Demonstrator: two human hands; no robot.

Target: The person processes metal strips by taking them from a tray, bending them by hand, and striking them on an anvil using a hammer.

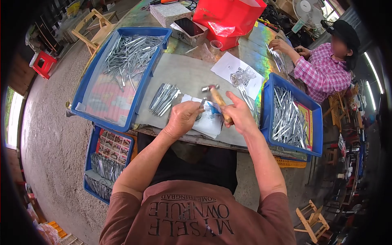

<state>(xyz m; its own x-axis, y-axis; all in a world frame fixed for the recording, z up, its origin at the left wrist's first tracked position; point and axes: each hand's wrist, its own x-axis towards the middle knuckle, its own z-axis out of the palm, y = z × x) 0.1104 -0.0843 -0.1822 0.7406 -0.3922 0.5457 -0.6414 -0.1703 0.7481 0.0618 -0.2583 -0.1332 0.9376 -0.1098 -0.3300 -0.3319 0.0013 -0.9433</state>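
Observation:
My right hand (pixel 239 114) is wrapped round the wooden handle of a small hammer (pixel 219 101), its metal head raised and pointing away from me. Close by, my left hand (pixel 185 117) is closed in a pinch over a pad of white papers (pixel 212 130). What its fingertips hold is too small to make out. Beside that hand, a bundle of slim silvery metal pieces (pixel 164 99) lies on a grey sheet (pixel 175 65). More thin metal pieces (pixel 247 99) lie to the right of the hammer.
Blue trays holding many metal pieces stand left (pixel 141 96) and right (pixel 265 118). Another blue tray (pixel 87 163) sits lower left. Behind are a red bag (pixel 228 18), a phone (pixel 188 26) on a box and a plastic cup (pixel 215 45). A co-worker (pixel 326 69) handles similar pieces at right.

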